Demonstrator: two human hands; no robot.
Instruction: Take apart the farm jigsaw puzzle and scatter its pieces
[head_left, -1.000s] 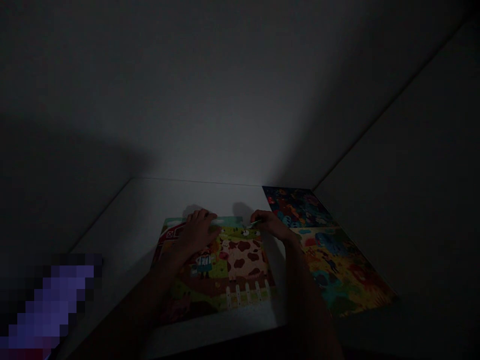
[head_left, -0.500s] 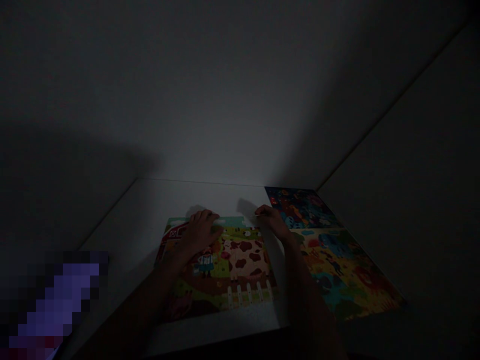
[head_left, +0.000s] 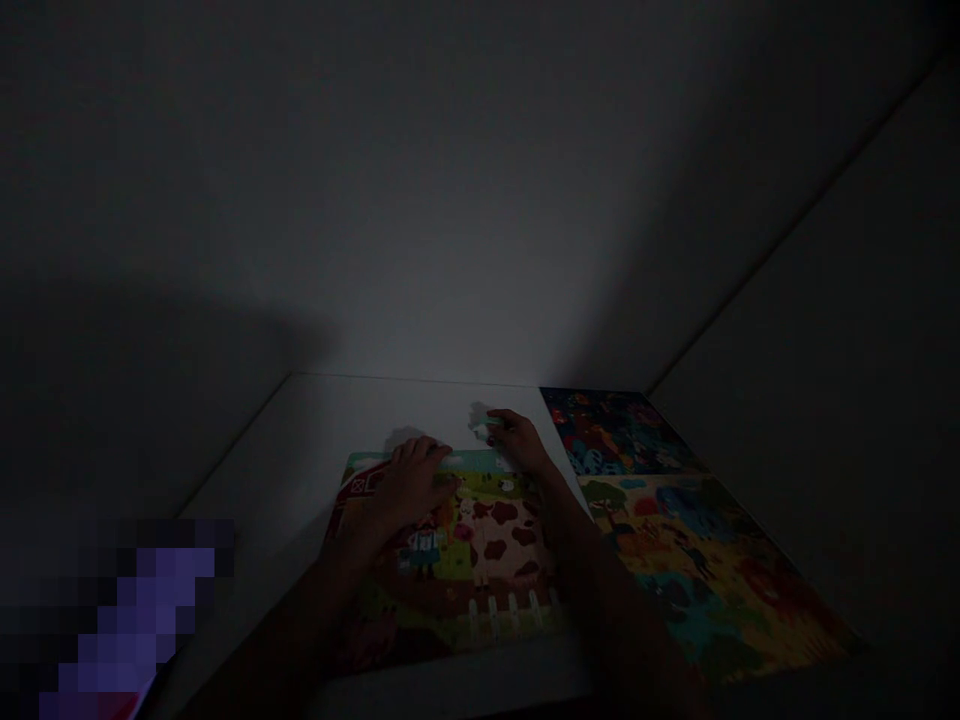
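Left hand (head_left: pixel 424 472) lay loosely spread, palm down, over the upper part of the farm jigsaw puzzle (head_left: pixel 499 545). Right hand (head_left: pixel 517 440) pinched a small pale-green puzzle piece (head_left: pixel 484 428) just beyond the puzzle's far edge, apart from it. Farm puzzle sat flat on the white surface (head_left: pixel 345 415); barn, farmer, cow and fence joined up, so judged nearly complete. Held piece not yet in; upper right corner lay behind right hand and arm, so any gap there could not be told. Right side: safari picture (head_left: pixel 697 570) and dark-blue picture (head_left: pixel 622 435), both looking whole.
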